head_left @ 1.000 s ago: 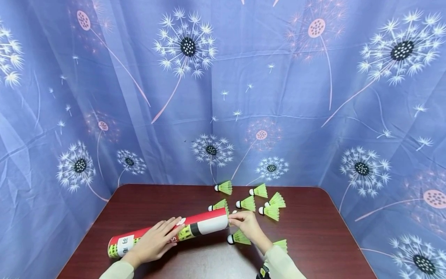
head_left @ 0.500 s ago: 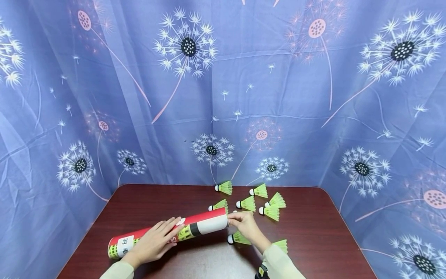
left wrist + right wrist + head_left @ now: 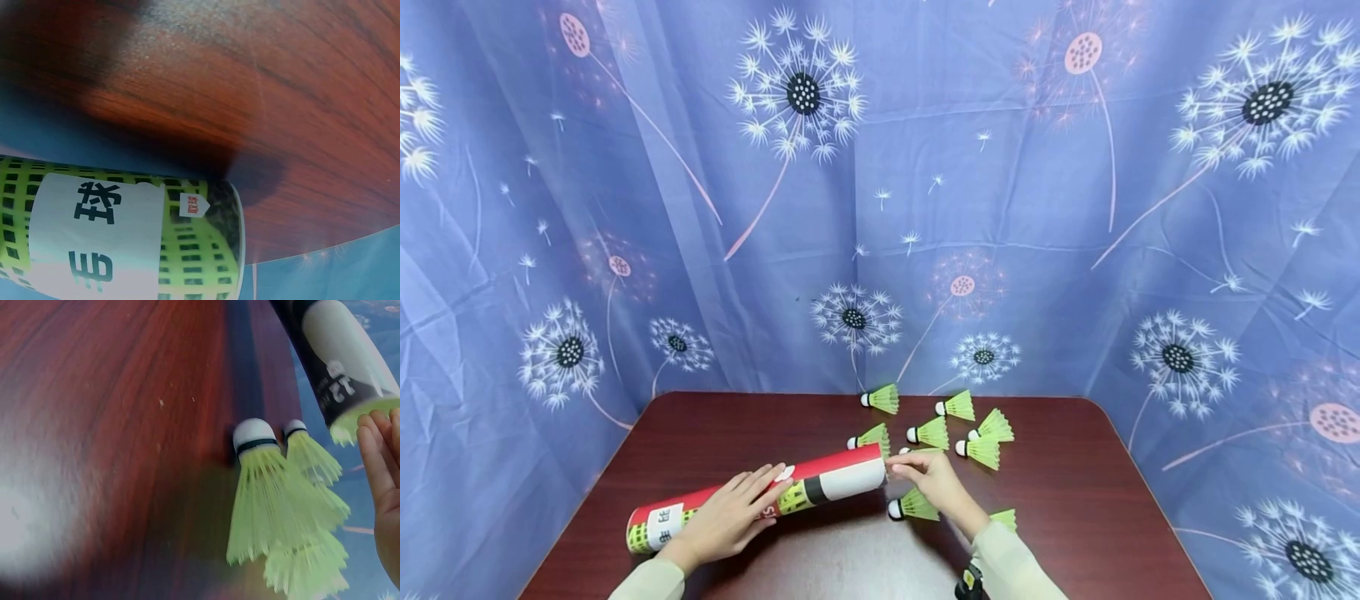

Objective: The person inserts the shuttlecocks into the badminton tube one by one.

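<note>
A red, white and green shuttlecock tube (image 3: 848, 481) lies slanted across the table, its right end farther back. My left hand (image 3: 726, 515) grips its middle, fingers over the top and thumb on the near side. In the left wrist view, the tube's printed left end (image 3: 194, 262) shows, but the hand does not. My right hand (image 3: 938, 485) is at the tube's right mouth, its fingertips at the rim. The right wrist view shows these fingers (image 3: 378, 465) straight beside a yellow-green shuttlecock skirt (image 3: 343, 434) at the mouth. The thumb is hidden there.
Several yellow-green shuttlecocks with white heads lie behind the right hand, one shuttlecock (image 3: 978, 452) close by. Another shuttlecock (image 3: 914, 505) lies just in front of it, and one (image 3: 1004, 519) is partly behind the right sleeve. A blue curtain (image 3: 865, 208) surrounds the dark-red table (image 3: 737, 425).
The right fingers have spread slightly at the tube's mouth, with the thumb lower. The left hand and tube stay almost in place; the view has shifted slightly.
</note>
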`<state>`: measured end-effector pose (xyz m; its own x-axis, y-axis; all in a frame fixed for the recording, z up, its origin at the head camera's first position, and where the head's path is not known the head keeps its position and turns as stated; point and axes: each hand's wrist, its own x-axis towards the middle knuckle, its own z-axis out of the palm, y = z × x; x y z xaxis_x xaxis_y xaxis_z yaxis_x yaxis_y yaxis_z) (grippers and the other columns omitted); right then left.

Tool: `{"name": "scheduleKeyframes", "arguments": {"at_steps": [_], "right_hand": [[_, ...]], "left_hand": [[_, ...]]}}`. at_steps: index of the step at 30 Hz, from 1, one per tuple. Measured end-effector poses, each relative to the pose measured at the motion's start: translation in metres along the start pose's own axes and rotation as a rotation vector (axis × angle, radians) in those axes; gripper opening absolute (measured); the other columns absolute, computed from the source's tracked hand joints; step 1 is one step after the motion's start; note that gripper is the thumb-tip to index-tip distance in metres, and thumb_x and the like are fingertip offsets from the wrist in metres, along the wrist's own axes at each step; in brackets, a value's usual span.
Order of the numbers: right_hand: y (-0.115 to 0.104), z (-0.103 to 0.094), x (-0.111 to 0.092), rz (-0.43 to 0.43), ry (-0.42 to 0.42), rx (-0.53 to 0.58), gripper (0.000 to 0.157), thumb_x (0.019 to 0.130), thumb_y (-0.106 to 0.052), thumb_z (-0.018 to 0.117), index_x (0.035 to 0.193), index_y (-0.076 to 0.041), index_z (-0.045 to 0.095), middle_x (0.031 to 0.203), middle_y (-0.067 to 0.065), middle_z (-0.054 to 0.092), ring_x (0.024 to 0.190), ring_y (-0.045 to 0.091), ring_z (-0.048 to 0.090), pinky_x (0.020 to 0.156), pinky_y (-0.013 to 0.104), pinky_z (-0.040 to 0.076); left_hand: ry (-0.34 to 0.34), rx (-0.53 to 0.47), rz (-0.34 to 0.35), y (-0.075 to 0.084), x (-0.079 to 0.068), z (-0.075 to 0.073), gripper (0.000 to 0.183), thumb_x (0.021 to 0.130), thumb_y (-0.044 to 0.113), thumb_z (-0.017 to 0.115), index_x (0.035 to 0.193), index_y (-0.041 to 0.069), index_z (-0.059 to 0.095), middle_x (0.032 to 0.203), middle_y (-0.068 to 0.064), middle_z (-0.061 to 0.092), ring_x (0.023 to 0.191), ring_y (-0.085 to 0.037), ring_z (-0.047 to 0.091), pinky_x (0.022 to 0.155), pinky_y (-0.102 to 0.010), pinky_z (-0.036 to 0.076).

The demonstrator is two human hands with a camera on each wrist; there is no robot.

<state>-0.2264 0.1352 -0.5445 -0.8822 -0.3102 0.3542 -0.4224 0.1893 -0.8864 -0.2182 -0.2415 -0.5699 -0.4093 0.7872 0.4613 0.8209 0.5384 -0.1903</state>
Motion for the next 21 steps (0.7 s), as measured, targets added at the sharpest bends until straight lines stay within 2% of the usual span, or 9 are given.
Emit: {"name": "scheduleKeyframes", "arguments": {"at_steps": [3, 5, 10, 14, 17, 21], "right_hand": [[0.004, -0.012, 0.0, 0.016, -0.031, 0.066, 0.023, 0.09, -0.001, 0.062, 0.105, 0.016, 0.066, 0.098, 0.026, 0.069, 0.089, 0.034, 0.069, 0.077, 0.037, 0.056], [0.004, -0.022, -0.002, 0.029, -0.033, 0.079, 0.024, 0.091, -0.002, 0.061, 0.105, 0.017, 0.065, 0.098, 0.027, 0.068, 0.09, 0.036, 0.069, 0.078, 0.038, 0.055], [0.008, -0.049, -0.008, 0.017, 0.017, 0.012, 0.024, 0.091, -0.003, 0.062, 0.104, 0.017, 0.066, 0.096, 0.027, 0.068, 0.087, 0.021, 0.07, 0.077, 0.032, 0.056], [0.011, -0.07, -0.013, 0.036, 0.057, 0.034, 0.025, 0.091, 0.0, 0.061, 0.105, 0.021, 0.062, 0.095, 0.032, 0.066, 0.084, 0.017, 0.07, 0.076, 0.042, 0.055], [0.011, -0.085, -0.015, 0.084, 0.111, 0.038, 0.024, 0.09, 0.001, 0.061, 0.105, 0.02, 0.063, 0.096, 0.032, 0.066, 0.083, 0.013, 0.07, 0.077, 0.045, 0.054], [0.006, -0.103, -0.016, 0.139, 0.205, -0.053, 0.019, 0.088, -0.002, 0.065, 0.103, 0.011, 0.069, 0.094, 0.025, 0.07, 0.081, 0.011, 0.07, 0.075, 0.035, 0.056]], "left_hand": [[0.008, 0.004, 0.008, -0.001, -0.001, -0.001, 0.071, 0.083, 0.033, 0.07, 0.145, 0.012, 0.044, 0.148, -0.013, 0.041, 0.121, -0.031, 0.053, 0.092, -0.044, 0.044], [0.014, 0.001, 0.012, -0.002, -0.001, -0.001, 0.066, 0.087, 0.035, 0.065, 0.145, 0.011, 0.044, 0.147, -0.013, 0.042, 0.12, -0.031, 0.054, 0.092, -0.045, 0.044], [0.033, -0.007, 0.016, -0.003, -0.001, 0.0, 0.06, 0.093, 0.038, 0.058, 0.145, 0.011, 0.045, 0.148, -0.013, 0.041, 0.12, -0.032, 0.054, 0.092, -0.046, 0.044], [0.047, -0.015, 0.019, -0.003, -0.002, 0.002, 0.063, 0.088, 0.034, 0.062, 0.144, 0.011, 0.046, 0.149, -0.013, 0.04, 0.12, -0.032, 0.053, 0.09, -0.047, 0.046], [0.05, -0.017, 0.02, -0.003, -0.001, 0.002, 0.06, 0.091, 0.035, 0.059, 0.144, 0.011, 0.046, 0.15, -0.012, 0.039, 0.121, -0.031, 0.053, 0.09, -0.046, 0.045], [0.056, -0.02, 0.021, -0.002, -0.001, 0.004, 0.055, 0.097, 0.039, 0.049, 0.144, 0.011, 0.046, 0.149, -0.012, 0.04, 0.121, -0.032, 0.053, 0.093, -0.044, 0.042]]}}
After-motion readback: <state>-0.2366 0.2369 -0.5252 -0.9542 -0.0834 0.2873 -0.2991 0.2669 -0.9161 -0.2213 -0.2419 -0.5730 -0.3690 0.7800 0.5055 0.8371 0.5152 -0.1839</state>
